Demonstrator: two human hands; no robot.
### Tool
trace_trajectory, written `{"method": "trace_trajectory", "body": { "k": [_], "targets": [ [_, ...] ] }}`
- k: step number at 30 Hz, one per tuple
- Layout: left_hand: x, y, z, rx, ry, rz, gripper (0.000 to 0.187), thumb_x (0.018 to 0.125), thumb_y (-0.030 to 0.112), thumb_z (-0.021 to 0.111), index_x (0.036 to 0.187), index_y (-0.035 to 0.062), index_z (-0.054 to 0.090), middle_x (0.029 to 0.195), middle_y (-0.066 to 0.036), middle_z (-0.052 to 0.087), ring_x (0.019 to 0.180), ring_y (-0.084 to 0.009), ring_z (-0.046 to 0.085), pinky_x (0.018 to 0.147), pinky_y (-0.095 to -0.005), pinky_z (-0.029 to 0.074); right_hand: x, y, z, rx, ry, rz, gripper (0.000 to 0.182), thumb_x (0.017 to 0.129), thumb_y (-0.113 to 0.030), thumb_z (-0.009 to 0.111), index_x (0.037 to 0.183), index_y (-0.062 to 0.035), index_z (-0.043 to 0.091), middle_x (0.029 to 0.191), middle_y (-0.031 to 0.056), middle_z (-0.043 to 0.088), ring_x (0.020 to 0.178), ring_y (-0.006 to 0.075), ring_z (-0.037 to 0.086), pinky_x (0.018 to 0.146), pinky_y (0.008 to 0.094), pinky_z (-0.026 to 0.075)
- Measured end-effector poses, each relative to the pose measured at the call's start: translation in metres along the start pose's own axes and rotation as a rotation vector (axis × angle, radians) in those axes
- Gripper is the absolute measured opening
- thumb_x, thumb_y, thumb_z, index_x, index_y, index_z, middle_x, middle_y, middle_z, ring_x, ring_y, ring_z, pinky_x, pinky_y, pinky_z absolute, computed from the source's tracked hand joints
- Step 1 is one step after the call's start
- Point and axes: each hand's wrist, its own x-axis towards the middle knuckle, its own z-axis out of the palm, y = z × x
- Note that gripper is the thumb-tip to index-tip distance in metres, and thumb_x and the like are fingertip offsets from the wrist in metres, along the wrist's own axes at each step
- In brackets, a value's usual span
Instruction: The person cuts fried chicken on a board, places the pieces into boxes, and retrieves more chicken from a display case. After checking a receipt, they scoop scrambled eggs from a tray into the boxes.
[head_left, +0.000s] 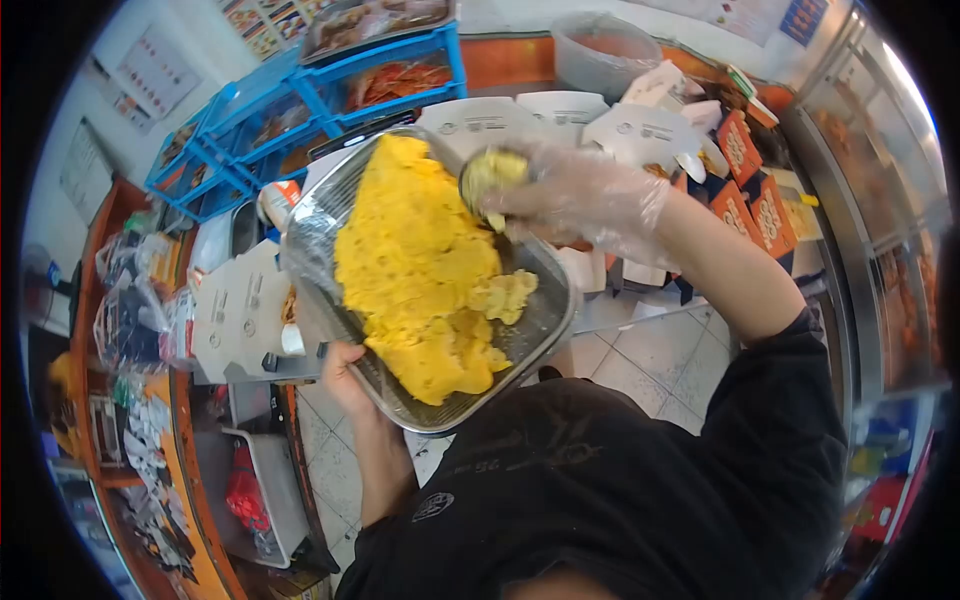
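Note:
A tilted metal tray point(545, 355), lined with clear film, holds a large mound of yellow mashed food point(410, 270). My left hand point(345, 375) grips the tray's lower left edge from below and the side. My right hand point(570, 190), in a clear plastic glove, is closed round a small round cup point(493, 180) filled with pale yellow food, above the tray's upper right side. A looser, paler lump point(505, 297) lies on the mound's right side. The gloved fingertips are slightly blurred.
Open cardboard boxes point(240, 315) stand left of the tray, more behind it. Blue crates point(385, 97) of food rise at the back left, beside a translucent bucket point(603, 55). Orange and black packages point(738, 147) lie at right, near a glass-fronted cabinet point(870, 160). A grey bin point(290, 500) sits lower left.

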Motion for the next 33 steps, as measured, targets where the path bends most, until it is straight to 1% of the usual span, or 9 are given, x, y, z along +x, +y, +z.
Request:
{"method": "trace_trajectory", "body": {
  "k": [5,8,10,12,15,20,23,25,33],
  "targets": [
    [0.013,0.031,-0.034,0.037,0.039,0.006,0.052,0.069,0.011,0.045,0.117,-0.0076,0.053,0.111,-0.019,0.062,0.1,-0.032,0.061,0.09,-0.0399,0.05,-0.001,0.053,-0.047,0.03,0.494,-0.086,0.051,0.085,-0.017,0.062,0.132,-0.0077,0.043,0.087,0.0079,0.06,0.08,0.0161,0.06,0.066,0.0249,0.051],
    [0.02,0.046,-0.046,-0.014,-0.016,0.072,0.051,0.068,0.011,0.046,0.115,-0.0077,0.053,0.109,-0.02,0.062,0.097,-0.0334,0.062,0.088,-0.0416,0.051,0.009,0.11,-0.034,-1.07,1.075,-0.404,0.049,0.087,-0.017,0.058,0.132,-0.0076,0.042,0.113,0.0259,0.054,0.095,0.0344,0.061,0.074,0.0379,0.052],
    [0.019,0.051,-0.045,-0.01,0.061,0.139,0.052,0.067,0.013,0.047,0.114,-0.0079,0.052,0.107,-0.021,0.062,0.094,-0.0346,0.064,0.086,-0.043,0.053,0.062,0.172,-0.001,-0.292,1.395,-0.445,0.052,0.082,-0.007,0.061,0.131,-0.0081,0.044,0.126,0.0249,0.044,0.105,0.0378,0.055,0.091,0.0423,0.046],
    [0.009,0.056,-0.036,-0.002,0.103,0.048,0.047,0.068,0.013,0.048,0.111,-0.0068,0.053,0.104,-0.019,0.063,0.092,-0.0333,0.063,0.085,-0.0422,0.052,0.086,0.203,0.043,-0.687,1.234,-0.073,0.057,0.083,-0.008,0.061,0.136,-0.0079,0.041,0.119,0.0237,0.049,0.112,0.0349,0.049,0.098,0.0409,0.039],
    [0.0,0.051,-0.042,0.03,0.135,0.158,0.036,0.067,0.009,0.047,0.099,-0.005,0.055,0.098,-0.015,0.061,0.089,-0.0288,0.062,0.085,-0.037,0.05,0.099,0.279,0.061,-0.893,1.102,-0.212,0.06,0.083,-0.007,0.06,0.139,-0.0078,0.038,0.115,0.0203,0.052,0.114,0.0337,0.047,0.098,0.0411,0.038],
    [0.001,0.046,-0.039,-0.038,0.094,0.162,0.047,0.069,0.005,0.041,0.114,-0.0049,0.051,0.106,-0.015,0.059,0.097,-0.0255,0.06,0.089,-0.0357,0.049,0.033,0.111,0.059,-0.033,1.089,-0.433,0.055,0.081,-0.008,0.057,0.133,-0.0071,0.042,0.119,0.0189,0.048,0.102,0.0317,0.053,0.084,0.0412,0.048],
    [0.002,0.048,-0.038,-0.069,0.028,0.099,0.054,0.069,0.005,0.04,0.121,-0.0043,0.046,0.114,-0.018,0.057,0.103,-0.028,0.059,0.091,-0.0385,0.049,0.008,0.043,0.071,-0.366,0.802,-0.472,0.051,0.08,-0.006,0.058,0.129,-0.0061,0.044,0.115,0.0179,0.05,0.098,0.0309,0.057,0.078,0.0388,0.052],
    [-0.006,0.052,-0.029,-0.08,0.026,0.09,0.055,0.068,0.005,0.039,0.122,-0.0044,0.045,0.115,-0.018,0.057,0.103,-0.0286,0.059,0.091,-0.0393,0.05,0.009,0.021,0.082,-0.881,0.341,-0.856,0.048,0.08,-0.006,0.057,0.126,-0.0062,0.046,0.108,0.016,0.053,0.097,0.0324,0.059,0.077,0.0392,0.054],
    [-0.017,0.047,-0.024,-0.12,0.04,0.008,0.058,0.068,0.005,0.039,0.125,-0.0054,0.042,0.116,-0.019,0.057,0.104,-0.0298,0.06,0.091,-0.041,0.05,0.005,0.022,0.088,-1.214,-0.312,-0.756,0.044,0.081,-0.008,0.055,0.125,-0.0096,0.049,0.104,0.013,0.057,0.097,0.0316,0.06,0.076,0.0397,0.054]
  ]
}}
